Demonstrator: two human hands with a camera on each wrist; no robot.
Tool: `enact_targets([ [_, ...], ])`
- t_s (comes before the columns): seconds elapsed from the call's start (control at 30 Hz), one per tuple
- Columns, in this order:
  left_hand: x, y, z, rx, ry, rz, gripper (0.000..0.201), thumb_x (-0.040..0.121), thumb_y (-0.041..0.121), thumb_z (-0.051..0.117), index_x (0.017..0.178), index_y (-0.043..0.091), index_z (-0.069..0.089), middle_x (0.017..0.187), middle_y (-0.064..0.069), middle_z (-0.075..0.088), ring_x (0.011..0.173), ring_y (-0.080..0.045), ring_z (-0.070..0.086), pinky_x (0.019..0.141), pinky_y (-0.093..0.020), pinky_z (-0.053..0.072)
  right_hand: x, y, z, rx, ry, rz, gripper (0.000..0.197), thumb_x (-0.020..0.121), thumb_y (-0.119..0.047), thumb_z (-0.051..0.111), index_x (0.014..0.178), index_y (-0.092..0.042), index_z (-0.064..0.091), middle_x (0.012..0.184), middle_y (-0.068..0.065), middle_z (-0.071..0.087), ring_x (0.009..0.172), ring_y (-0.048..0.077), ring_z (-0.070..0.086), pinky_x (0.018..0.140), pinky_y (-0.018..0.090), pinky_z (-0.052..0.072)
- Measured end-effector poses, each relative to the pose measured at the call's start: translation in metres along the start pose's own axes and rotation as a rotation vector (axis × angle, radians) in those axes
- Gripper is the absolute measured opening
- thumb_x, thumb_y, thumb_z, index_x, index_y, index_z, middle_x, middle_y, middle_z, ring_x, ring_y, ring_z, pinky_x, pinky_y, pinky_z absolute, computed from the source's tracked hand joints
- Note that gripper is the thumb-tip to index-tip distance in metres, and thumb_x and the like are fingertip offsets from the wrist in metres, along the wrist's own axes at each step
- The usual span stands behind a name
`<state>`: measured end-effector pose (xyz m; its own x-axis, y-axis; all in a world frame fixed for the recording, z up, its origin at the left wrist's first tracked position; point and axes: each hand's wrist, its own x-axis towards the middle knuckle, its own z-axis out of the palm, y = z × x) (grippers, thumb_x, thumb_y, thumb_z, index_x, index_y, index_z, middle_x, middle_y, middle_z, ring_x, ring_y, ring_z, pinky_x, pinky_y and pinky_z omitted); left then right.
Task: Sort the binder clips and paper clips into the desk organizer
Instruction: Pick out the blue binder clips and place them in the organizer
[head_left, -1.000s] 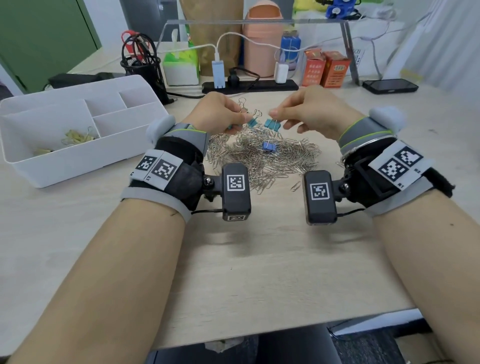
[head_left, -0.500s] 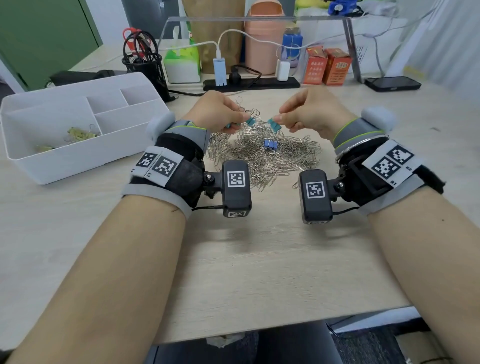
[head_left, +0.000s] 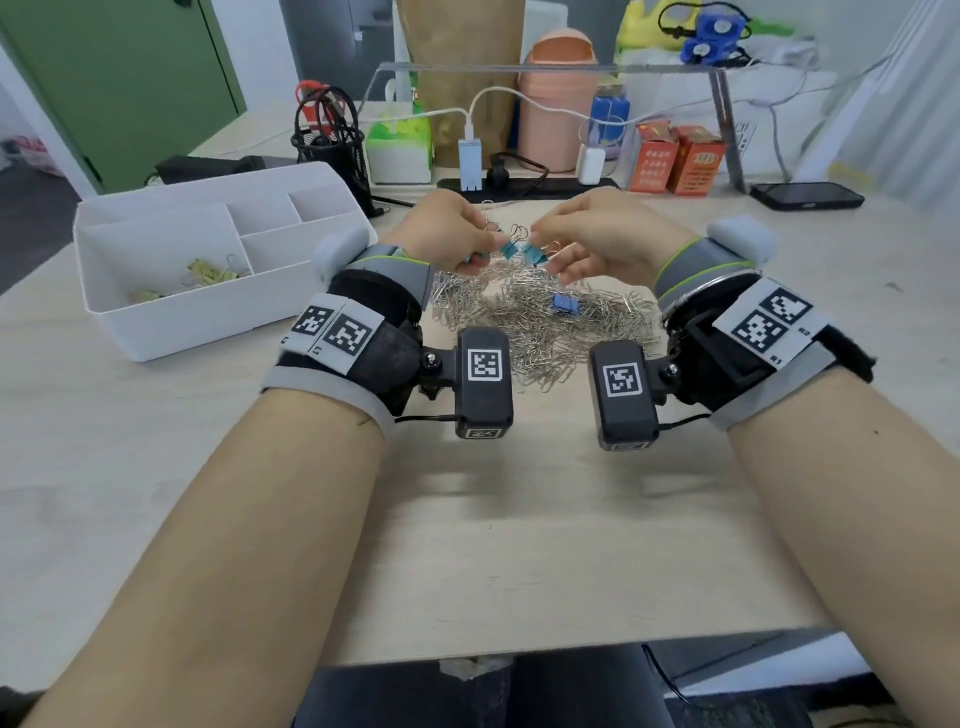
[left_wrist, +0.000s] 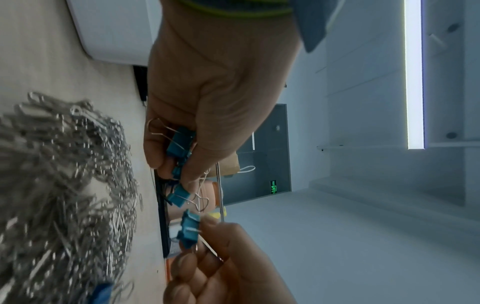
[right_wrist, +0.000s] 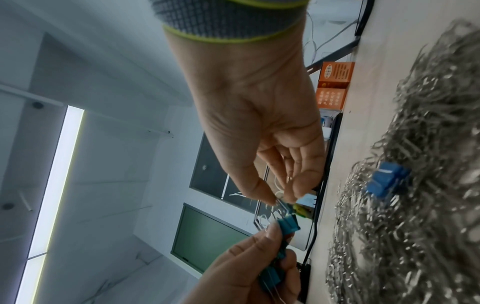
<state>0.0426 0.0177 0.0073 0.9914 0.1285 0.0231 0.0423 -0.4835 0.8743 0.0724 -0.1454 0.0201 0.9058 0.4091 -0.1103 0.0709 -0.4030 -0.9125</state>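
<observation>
Back edge of pale wood-grain bench (head_left: 519, 545) crowded: black mesh pen cup (head_left: 332, 150), green-and-white tissue pack (head_left: 399, 148), black power strip (head_left: 530, 183) with white chargers, peach lidded bin (head_left: 558, 98), two orange boxes (head_left: 680, 165), dark phone (head_left: 808, 196) far right. White plastic desk organizer (head_left: 171, 322) sits left of the work area, matte, rounded corners, several compartments; yellow binder clips (head_left: 208, 273) lie in its large front compartment. Paper clips (head_left: 545, 322) form a loose tangled heap of thin silver wire at bench centre, partly hidden behind both wrists; a blue binder clip (head_left: 566, 304) rests on top of the heap. Above the heap, left hand (head_left: 447, 234) pinches several teal binder clips (left_wrist: 182, 142) between thumb and curled fingers, wire handles sticking out. Right hand (head_left: 597, 239) pinches the wire handle of one more teal clip (head_left: 535, 254) between thumb and forefinger, other fingers loosely spread. The two hands' clips hang just beside each other; whether they touch is unclear. Clip bodies small, folded, boxy, glossy
</observation>
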Motion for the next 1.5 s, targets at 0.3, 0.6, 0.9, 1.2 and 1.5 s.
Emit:
enact_targets([
  [0.3, -0.021, -0.017, -0.053, 0.065, 0.067, 0.019, 0.02, 0.088, 0.018, 0.067, 0.07, 0.014, 0.058, 0.068, -0.006, 0.059, 0.057, -0.011, 0.054, 0.054, -0.014, 0.05, 0.013, -0.036, 0.055, -0.048, -0.164, -0.067, 0.019, 0.087, -0.008, 0.061, 0.101, 0.005, 0.059, 0.087, 0.015, 0.058, 0.059, 0.016, 0.056, 0.048, 0.022, 0.052],
  [0.6, -0.033, -0.032, -0.122, 0.094, 0.174, -0.021, 0.009, 0.09, 0.02, 0.064, 0.092, 0.011, 0.066, 0.07, -0.003, 0.06, 0.063, -0.015, 0.058, 0.052, -0.014, 0.046, 0.04, -0.081, 0.109, -0.031, -0.168, -0.186, 0.032, 0.084, -0.016, 0.069, 0.106, 0.003, 0.056, 0.081, 0.011, 0.058, 0.056, 0.016, 0.059, 0.053, 0.026, 0.058],
  [0.9, -0.015, -0.044, -0.185, 0.299, 0.427, -0.119, 0.01, 0.092, 0.016, 0.058, 0.093, 0.009, 0.065, 0.063, -0.002, 0.053, 0.06, -0.018, 0.054, 0.041, -0.013, 0.042, 0.092, -0.117, 0.145, -0.06, -0.108, -0.236, 0.01, 0.085, -0.006, 0.063, 0.092, -0.004, 0.057, 0.07, 0.011, 0.056, 0.048, 0.015, 0.055, 0.04, 0.02, 0.047],
  [1.2, 0.028, -0.052, -0.2, 0.554, 0.38, -0.121, 0.025, 0.09, 0.009, 0.056, 0.111, 0.006, 0.071, 0.11, -0.02, 0.068, 0.061, -0.018, 0.046, 0.058, -0.022, 0.037, 0.145, -0.131, 0.166, -0.208, -0.102, -0.329, 0.016, 0.085, -0.007, 0.064, 0.097, -0.012, 0.056, 0.081, 0.008, 0.06, 0.057, 0.016, 0.062, 0.048, 0.028, 0.056],
  [1.5, 0.043, -0.069, -0.197, 0.599, 0.209, -0.212, 0.039, 0.087, 0.001, 0.051, 0.112, 0.024, 0.07, 0.106, 0.0, 0.064, 0.091, -0.015, 0.055, 0.078, -0.023, 0.041, 0.164, -0.114, 0.175, -0.378, -0.072, -0.398, 0.033, 0.08, -0.002, 0.062, 0.109, -0.017, 0.066, 0.093, 0.005, 0.063, 0.066, 0.015, 0.059, 0.038, 0.019, 0.048],
])
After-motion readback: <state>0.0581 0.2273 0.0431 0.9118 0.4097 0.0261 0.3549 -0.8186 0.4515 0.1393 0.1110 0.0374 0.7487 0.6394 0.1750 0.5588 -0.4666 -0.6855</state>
